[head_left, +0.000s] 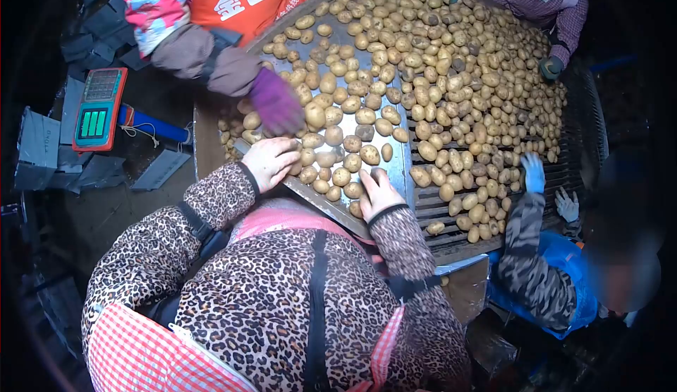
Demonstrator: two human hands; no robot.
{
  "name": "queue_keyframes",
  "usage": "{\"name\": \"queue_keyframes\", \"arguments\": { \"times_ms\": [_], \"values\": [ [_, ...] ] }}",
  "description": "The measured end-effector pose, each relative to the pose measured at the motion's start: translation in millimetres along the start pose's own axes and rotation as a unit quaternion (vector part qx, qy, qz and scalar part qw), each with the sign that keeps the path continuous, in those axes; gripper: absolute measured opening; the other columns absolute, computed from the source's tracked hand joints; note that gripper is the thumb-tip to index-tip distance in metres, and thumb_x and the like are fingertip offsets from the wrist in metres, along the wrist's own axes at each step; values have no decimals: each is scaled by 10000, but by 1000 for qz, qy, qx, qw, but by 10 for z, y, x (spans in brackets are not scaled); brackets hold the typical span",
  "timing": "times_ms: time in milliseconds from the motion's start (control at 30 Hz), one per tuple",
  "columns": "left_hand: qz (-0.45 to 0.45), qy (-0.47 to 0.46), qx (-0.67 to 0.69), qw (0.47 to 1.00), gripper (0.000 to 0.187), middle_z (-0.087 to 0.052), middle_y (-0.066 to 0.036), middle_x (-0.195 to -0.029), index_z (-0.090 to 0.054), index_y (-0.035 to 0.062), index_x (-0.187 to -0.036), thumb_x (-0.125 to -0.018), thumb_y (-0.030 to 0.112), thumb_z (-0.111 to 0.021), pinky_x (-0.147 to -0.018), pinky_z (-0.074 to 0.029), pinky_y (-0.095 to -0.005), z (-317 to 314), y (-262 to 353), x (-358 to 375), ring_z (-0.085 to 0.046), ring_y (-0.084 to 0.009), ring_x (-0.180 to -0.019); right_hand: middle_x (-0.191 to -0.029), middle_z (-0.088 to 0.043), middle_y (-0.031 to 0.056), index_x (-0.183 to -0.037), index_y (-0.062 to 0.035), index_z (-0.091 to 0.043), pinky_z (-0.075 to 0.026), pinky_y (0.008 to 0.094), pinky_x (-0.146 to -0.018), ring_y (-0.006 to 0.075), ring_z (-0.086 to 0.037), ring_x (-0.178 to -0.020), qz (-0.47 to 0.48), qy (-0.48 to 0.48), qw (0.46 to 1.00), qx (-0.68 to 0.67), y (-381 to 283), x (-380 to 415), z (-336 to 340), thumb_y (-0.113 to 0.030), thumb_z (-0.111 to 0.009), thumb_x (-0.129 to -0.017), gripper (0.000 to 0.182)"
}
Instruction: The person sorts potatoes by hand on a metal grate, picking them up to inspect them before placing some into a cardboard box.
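My left hand point(271, 163) is at the near left edge of a metal sorting table point(402, 163), its fingers stretched over the potatoes there. To the right, my right hand point(381, 193) rests palm down near the table's front edge, fingers extended. A potato point(352, 190) lies right beside those fingertips, and another potato point(369, 155) is just beyond them. Several loose potatoes lie between my two hands. Neither hand shows a potato clearly gripped. Just beyond my left hand, a co-worker's purple-gloved hand point(276, 103) reaches over the same potatoes, blurred by motion.
A large heap of potatoes point(451, 67) covers the slatted rack point(575, 131) on the right. A co-worker's blue-gloved hand point(534, 173) is at its near right side; another person's gloved hand point(551, 67) is at the far right. A digital scale point(101, 110) stands at left by cardboard boxes point(39, 141).
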State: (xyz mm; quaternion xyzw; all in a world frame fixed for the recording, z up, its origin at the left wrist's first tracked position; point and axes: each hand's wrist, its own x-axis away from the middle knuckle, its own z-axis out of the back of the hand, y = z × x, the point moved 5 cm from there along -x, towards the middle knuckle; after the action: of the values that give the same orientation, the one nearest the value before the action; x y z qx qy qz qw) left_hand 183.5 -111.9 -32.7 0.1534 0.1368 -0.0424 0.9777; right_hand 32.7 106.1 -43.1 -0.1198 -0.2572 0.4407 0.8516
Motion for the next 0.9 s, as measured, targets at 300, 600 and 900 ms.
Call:
{"name": "queue_keyframes", "arguments": {
  "times_ms": [300,600,900],
  "values": [
    [-125,-31,62,990,421,-591,-135,-1111,-557,81,-1139,-732,137,-649,-804,-499,-441,-459,469,-706,-598,-334,-985,-1418,-409,111,-1359,-378,-442,-496,449,-956,353,-554,-1114,-61,21,981,185,670,-449,-276,-172,-633,-803,624],
    [-107,-47,-145,983,600,-519,-144,-1315,-534,192,-1281,-722,330,-702,-1071,-308,-536,-462,222,-628,-442,-351,-1261,-1560,-201,162,-1510,-248,-245,-209,558,-1139,362,-255,-1409,-380,150,905,119,1647,129,507,-650,-635,-769,929],
    [45,99,2,994,585,-484,-239,-1328,-529,117,-1296,-737,124,-700,-997,-447,-458,-542,-218,-2021,-506,-436,-1182,-1526,-300,81,-1421,-360,-425,-188,666,-1078,344,-260,-1406,-73,-21,966,249,378,151,-512,-613,-602,-790,703]
  ]
}}
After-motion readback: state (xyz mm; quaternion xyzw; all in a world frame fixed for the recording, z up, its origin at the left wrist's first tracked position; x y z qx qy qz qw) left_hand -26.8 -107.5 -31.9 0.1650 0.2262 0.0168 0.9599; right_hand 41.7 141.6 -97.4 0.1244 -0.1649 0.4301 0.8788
